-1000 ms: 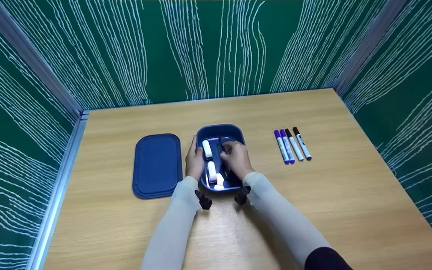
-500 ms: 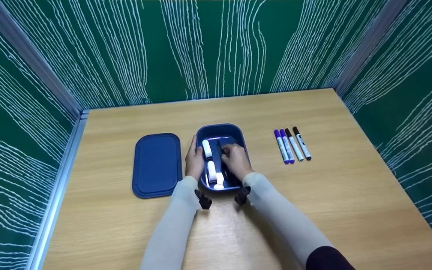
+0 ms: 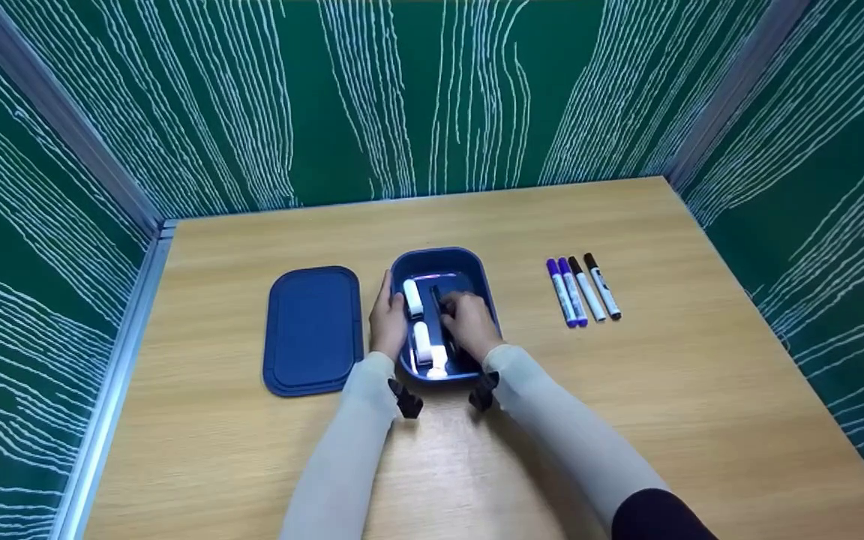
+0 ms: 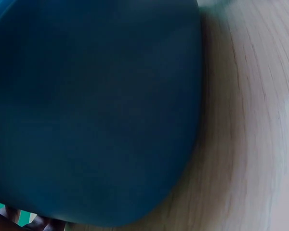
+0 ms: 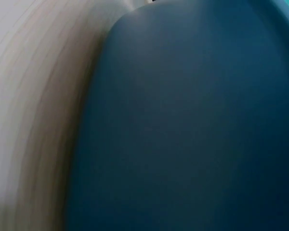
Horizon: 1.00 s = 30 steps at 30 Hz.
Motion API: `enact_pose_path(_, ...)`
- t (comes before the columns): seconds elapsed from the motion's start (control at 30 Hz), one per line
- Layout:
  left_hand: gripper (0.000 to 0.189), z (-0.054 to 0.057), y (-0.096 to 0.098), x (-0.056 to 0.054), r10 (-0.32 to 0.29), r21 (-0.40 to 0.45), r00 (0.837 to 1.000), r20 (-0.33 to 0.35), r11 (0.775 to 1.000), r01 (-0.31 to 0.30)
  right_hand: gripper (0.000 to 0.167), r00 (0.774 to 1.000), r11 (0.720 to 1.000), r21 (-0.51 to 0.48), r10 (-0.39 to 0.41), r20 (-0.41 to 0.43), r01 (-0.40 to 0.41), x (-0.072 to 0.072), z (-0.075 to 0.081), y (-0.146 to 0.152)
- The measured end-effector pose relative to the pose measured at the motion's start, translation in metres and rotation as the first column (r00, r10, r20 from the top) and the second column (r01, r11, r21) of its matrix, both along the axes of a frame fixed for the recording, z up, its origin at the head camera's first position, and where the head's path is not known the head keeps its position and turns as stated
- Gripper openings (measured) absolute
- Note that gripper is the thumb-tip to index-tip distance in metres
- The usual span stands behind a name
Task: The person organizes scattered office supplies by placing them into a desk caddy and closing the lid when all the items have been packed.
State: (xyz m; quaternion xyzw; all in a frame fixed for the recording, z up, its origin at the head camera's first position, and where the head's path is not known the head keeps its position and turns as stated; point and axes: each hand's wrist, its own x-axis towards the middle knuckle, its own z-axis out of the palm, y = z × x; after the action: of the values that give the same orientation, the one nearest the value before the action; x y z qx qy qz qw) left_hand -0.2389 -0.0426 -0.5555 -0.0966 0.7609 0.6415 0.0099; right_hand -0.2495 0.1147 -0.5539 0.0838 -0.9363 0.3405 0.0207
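A dark blue open box [image 3: 443, 259] stands in the middle of the table. My left hand [image 3: 388, 324] holds its left side, fingers along the outer wall and thumb at the rim. Inside lie two small white oblong things with dark undersides, a far one [image 3: 412, 298] and a near one [image 3: 422, 343]. My right hand [image 3: 471, 324] reaches into the box with curled fingers and pinches a slim black object [image 3: 436, 297], whose kind I cannot tell. The left wrist view shows mostly the box wall [image 4: 96, 110], and so does the right wrist view, the opposite wall [image 5: 173, 115].
A flat blue lid [image 3: 313, 330] lies left of the box. To the right, two purple-capped markers [image 3: 567, 292] and two black-capped markers [image 3: 603, 286] lie side by side on the wooden table [image 3: 252, 465]. Green walls with white wavy lines [image 3: 372, 97] enclose the table.
My right hand has shifted slightly lower and toward me in the box, with more of the black object's far end showing. My left hand stays at the box's side.
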Motion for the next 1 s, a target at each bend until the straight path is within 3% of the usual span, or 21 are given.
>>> enact_pose_path(0.5, 0.053, 0.003, 0.0, 0.001, 0.015, 0.001, 1.0, 0.005, 1.0, -0.015, 0.023, 0.999, 0.999, -0.041, 0.003, 0.043, -0.002, -0.001, -0.003, -0.001)
enact_pose_path(0.73, 0.053, 0.004, 0.0, 0.0, 0.011, 0.014, 1.0, 0.002, 1.0, -0.011, 0.025, 0.999, 1.0, 0.012, 0.028, 0.033, -0.029, -0.002, 0.001, -0.003)
enact_pose_path(0.83, 0.053, 0.004, 0.001, 0.0, 0.011, 0.012, 1.0, 0.005, 1.0, -0.011, 0.024, 0.999, 0.999, 0.03, 0.031, 0.007, -0.031, -0.002, 0.004, -0.003)
enact_pose_path(1.0, 0.053, 0.004, 0.0, 0.0, 0.012, -0.01, 1.0, 0.011, 1.0, -0.011, 0.02, 0.993, 0.999, 0.016, 0.048, -0.107, -0.047, -0.002, 0.011, 0.0)
